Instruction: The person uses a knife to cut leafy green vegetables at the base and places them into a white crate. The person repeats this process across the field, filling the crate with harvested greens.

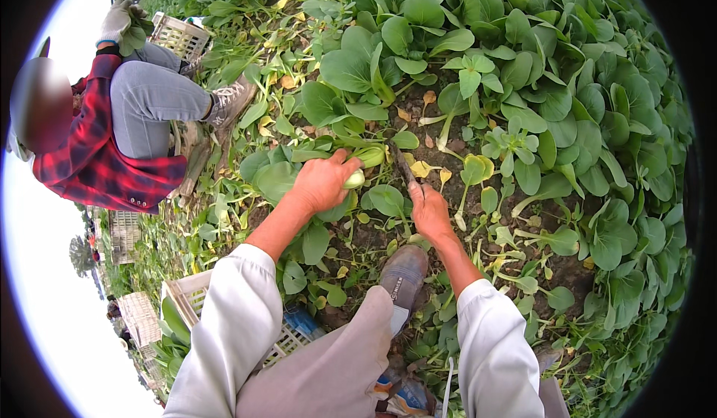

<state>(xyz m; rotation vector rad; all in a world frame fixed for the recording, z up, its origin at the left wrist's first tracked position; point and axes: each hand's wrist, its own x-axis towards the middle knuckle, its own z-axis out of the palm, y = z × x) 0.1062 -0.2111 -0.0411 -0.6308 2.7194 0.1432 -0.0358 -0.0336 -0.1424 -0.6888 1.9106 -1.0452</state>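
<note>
My left hand [327, 182] is closed around bok choy [354, 179]; its pale base pokes out beside my thumb, and its broad green leaves spread to the left. Another light-green stalk [369, 155] lies just past my fingers, and whether I grip it too I cannot tell. In my right hand [431, 209] is a knife [402, 164] with a dark, narrow blade, its tip pointing up and left near that stalk. The blade and the stalk are close together; whether they touch is unclear. My fingers cover most of the knife's handle.
Dense bok choy plants [523, 67] grow ahead and to the right. Cut and yellowed leaves [422, 169] litter the soil. A cream plastic crate [196, 292] stands by my left forearm. At left a person in a plaid shirt [112, 145] sits near another crate [179, 39].
</note>
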